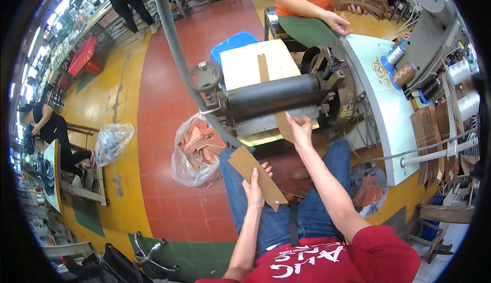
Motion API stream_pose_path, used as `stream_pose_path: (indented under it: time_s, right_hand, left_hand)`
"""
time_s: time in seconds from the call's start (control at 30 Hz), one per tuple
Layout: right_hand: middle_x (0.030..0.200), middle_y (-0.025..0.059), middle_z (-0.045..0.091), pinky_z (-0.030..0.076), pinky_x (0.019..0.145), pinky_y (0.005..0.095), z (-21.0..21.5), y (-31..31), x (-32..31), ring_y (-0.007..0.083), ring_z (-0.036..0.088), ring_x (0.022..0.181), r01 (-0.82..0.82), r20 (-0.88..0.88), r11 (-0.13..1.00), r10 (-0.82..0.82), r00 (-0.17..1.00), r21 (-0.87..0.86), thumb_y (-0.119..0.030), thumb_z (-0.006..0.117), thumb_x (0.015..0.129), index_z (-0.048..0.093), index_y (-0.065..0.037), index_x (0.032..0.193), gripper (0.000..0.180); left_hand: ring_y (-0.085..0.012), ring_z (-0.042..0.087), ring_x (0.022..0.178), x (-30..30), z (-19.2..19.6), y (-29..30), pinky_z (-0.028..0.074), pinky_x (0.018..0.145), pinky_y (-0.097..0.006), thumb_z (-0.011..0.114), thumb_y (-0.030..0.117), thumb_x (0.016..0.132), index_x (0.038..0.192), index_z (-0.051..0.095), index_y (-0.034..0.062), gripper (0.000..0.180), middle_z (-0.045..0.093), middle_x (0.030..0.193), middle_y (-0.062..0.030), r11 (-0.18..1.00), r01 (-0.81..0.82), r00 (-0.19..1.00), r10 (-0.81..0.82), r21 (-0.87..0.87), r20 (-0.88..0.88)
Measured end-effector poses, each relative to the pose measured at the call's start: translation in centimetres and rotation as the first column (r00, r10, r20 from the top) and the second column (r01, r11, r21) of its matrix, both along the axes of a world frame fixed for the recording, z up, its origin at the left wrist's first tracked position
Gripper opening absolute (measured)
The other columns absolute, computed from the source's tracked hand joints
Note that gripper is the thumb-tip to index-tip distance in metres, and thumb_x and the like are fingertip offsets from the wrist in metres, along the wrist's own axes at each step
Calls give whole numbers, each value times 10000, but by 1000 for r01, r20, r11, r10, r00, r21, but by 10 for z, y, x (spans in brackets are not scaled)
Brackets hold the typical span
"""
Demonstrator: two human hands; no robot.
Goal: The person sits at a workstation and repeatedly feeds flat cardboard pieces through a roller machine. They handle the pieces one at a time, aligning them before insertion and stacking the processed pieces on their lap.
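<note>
My left hand (pixel 253 190) is closed around a few flat brown strips (pixel 244 162), held at a slant above my left thigh. With fingers pinched, my right hand (pixel 302 130) grips the near end of a single brown strip (pixel 283 125). That strip's far end reaches the metal feed plate (pixel 255 125) below the dark roller (pixel 273 89) of a machine. Beyond the roller, another length of brown strip (pixel 263 67) lies on a pale board (pixel 240 60); whether the two are one piece is hidden by the roller.
A plastic bag of reddish-brown scraps (pixel 197 147) stands left of my knee, another scrap bag (pixel 369 191) at right. A grey hose (pixel 176 42) hangs beside the handwheel (pixel 206 76). Right is a pale table (pixel 381 99) with thread spools (pixel 404 74). A co-worker opposite holds brown strips (pixel 363 4).
</note>
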State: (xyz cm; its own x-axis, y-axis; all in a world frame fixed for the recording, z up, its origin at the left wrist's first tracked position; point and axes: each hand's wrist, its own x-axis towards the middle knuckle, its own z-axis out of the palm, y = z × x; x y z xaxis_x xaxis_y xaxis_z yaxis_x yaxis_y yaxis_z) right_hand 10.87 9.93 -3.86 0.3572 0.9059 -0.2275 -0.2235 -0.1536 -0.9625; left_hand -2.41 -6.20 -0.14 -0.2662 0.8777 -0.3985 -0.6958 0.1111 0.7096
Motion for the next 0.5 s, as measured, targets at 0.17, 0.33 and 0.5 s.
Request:
stream_pose_path:
  time_s: [0.17, 0.33, 0.5]
  right_hand:
    - [856, -2, 487, 385, 681, 222, -5, -83, 4, 84, 439, 748, -39, 272, 991, 74, 959, -131, -274, 715, 824, 461, -56, 946, 357]
    - [788, 34, 543, 444, 628, 209, 14, -163, 33, 83, 539, 720, -413, -183, 844, 372, 910, -342, -315, 668, 858, 398, -68, 815, 369]
    - [950, 133, 596, 509, 771, 283, 25, -167, 46, 194, 627, 885, -653, 6, 733, 666, 746, -192, -281, 611, 898, 358, -101, 913, 311]
  left_hand:
    - [-304, 601, 1025, 13, 7, 9, 514, 873, -376, 208, 324, 1006, 1212, 450, -92, 523, 564, 1173, -221, 988, 152, 986, -154, 39, 56]
    - [-282, 599, 1045, 20, 1, 9, 521, 857, -357, 356, 265, 999, 1215, 469, -53, 400, 570, 1175, -206, 982, 180, 983, -178, 53, -56]
    - [-267, 606, 1038, 22, -6, 10, 519, 849, -354, 450, 253, 974, 1239, 467, -18, 380, 600, 1150, -157, 972, 232, 942, -233, -33, -242]
